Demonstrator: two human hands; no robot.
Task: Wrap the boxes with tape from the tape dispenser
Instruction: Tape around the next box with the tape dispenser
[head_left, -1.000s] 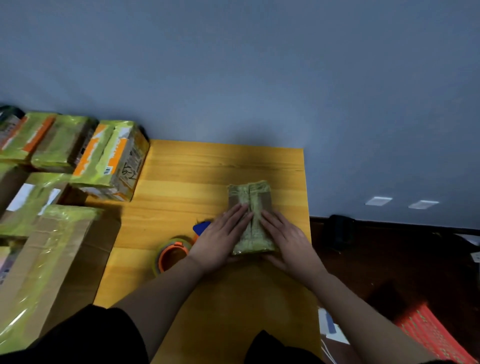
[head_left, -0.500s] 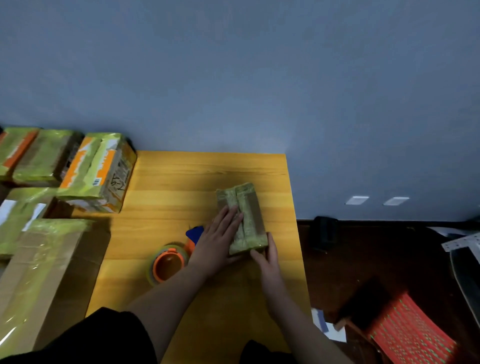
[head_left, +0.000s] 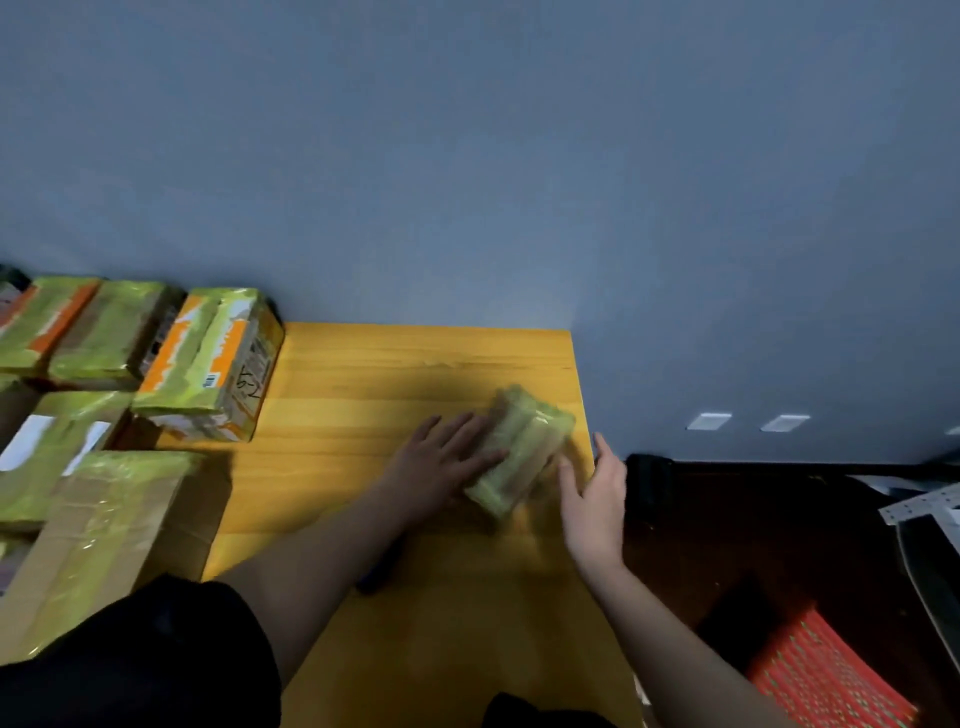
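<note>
while the left hand (head_left: 441, 457) lies flat with straight fingers against the small tape-wrapped box (head_left: 519, 449), the right hand (head_left: 592, 488), fingers straight and holding nothing, stands just beside it; box tilted, near the right edge of the yellow table (head_left: 389, 374).

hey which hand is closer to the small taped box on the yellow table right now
Left. The left hand lies flat with its fingers on the small taped box. The right hand is open just beside the box's right edge; contact there is unclear.
</note>
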